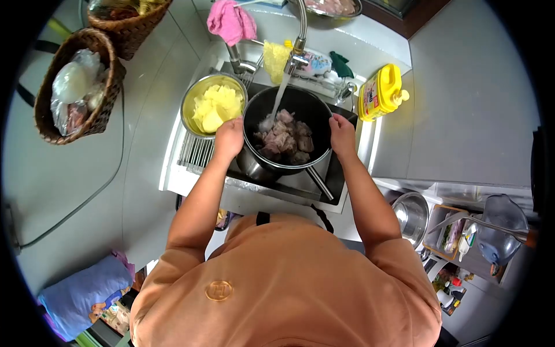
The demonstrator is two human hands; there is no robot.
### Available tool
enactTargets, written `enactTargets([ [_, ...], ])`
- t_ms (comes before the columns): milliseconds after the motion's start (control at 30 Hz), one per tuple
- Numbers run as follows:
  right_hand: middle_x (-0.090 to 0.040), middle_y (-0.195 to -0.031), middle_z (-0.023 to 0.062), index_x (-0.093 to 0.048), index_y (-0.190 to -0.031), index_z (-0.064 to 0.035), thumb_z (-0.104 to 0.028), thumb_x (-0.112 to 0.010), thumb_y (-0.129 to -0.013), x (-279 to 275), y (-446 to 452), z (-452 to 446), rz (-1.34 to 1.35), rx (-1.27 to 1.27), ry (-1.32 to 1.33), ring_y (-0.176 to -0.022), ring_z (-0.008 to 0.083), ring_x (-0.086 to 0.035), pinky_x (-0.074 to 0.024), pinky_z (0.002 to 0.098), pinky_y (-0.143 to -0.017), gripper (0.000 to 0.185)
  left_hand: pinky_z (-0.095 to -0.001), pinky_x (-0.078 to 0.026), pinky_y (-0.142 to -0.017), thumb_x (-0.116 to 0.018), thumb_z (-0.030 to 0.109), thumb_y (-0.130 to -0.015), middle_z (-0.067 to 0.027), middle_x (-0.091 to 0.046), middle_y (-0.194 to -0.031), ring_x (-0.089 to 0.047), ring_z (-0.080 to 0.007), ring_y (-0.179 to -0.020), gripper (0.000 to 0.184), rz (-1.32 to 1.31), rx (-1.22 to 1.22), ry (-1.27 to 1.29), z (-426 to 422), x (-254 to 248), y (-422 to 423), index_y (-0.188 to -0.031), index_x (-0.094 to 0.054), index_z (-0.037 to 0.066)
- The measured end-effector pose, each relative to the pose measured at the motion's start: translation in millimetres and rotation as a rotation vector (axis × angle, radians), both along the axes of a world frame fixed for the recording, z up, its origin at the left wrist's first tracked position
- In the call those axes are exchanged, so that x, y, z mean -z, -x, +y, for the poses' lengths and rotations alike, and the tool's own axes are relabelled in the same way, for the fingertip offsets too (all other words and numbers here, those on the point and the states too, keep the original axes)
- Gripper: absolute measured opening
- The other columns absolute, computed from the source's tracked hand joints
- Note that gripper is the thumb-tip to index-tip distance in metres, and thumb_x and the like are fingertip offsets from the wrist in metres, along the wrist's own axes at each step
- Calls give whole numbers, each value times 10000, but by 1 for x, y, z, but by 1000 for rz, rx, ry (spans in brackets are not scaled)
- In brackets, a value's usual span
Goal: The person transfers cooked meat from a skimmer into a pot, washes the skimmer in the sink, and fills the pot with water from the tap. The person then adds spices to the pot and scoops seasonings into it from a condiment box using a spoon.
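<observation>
Both my hands hold a dark-lined pot [315,115] with a long handle [319,183] over the sink. My left hand [230,137] is closed on its left rim, close beside a metal bowl [186,110] of pale yellow slices [217,107]. On the opposite rim, my right hand [343,134] is closed too. Chunks of pale brownish meat [283,139] lie inside the pot. Water runs onto them from the faucet [296,61] above. My fingertips are partly hidden behind the rim.
Around the sink [341,196] are a yellow pump bottle [383,92] at right and a pink cloth [231,23] at the back. A woven basket [43,110] with plastic bags stands on the left counter. At lower right sits a metal basin [410,217].
</observation>
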State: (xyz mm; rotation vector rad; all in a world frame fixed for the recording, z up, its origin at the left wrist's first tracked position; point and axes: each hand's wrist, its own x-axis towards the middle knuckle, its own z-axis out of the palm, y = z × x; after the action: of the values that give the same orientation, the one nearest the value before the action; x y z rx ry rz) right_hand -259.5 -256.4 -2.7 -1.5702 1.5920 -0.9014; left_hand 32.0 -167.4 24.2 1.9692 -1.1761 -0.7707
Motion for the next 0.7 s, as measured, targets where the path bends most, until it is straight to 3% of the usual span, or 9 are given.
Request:
enactTargets([
  [67, -663, -913, 201, -635, -1055, 7, -216, -545, -881, 3, -2, 2, 35, 2, 19, -847, 310, -650, -483, 359, -756, 297, -428, -458, -720, -427, 320, -958, -271, -603, -799, -589, -422, -798, 427, 7, 2, 74, 0, 1, -2, -817, -625, -31],
  [233, -686, -809, 113, -600, -1118, 8, -172, -632, -851, -25, -17, 22, -78, 60, -99, -621, 100, -615, -475, 261, -611, 324, -378, -453, -747, -411, 316, -973, -240, -618, -809, -599, -375, -790, 433, 64, 12, 118, -4, -2, -2, -864, -615, -49],
  [367, -682, -802, 110, -601, -1121, 1, -142, -636, -843, 13, -9, 18, -166, 79, 28, -633, 124, -623, -481, 268, -619, 315, -370, -451, -758, -407, 309, -973, -244, -621, -825, -600, -365, -802, 428, 92, 20, 163, -5, -1, 1, -886, -611, -58],
  [533, -681, -855, 125, -602, -1121, 1, -134, -636, -840, 2, -7, 20, -110, 102, -75, -671, 151, -640, -492, 278, -642, 313, -366, -451, -755, -411, 318, -969, -243, -621, -825, -599, -366, -800, 432, 113, 44, 97, -6, 6, -3, -892, -610, -57],
  [700, -682, -831, 130, -605, -1121, -7, -139, -639, -837, 8, -4, 24, -26, 122, -15, -673, 166, -651, -493, 286, -639, 315, -371, -453, -726, -419, 330, -964, -233, -613, -784, -593, -364, -758, 433, 98, 53, 53, -4, 10, -3, -866, -609, -47],
])
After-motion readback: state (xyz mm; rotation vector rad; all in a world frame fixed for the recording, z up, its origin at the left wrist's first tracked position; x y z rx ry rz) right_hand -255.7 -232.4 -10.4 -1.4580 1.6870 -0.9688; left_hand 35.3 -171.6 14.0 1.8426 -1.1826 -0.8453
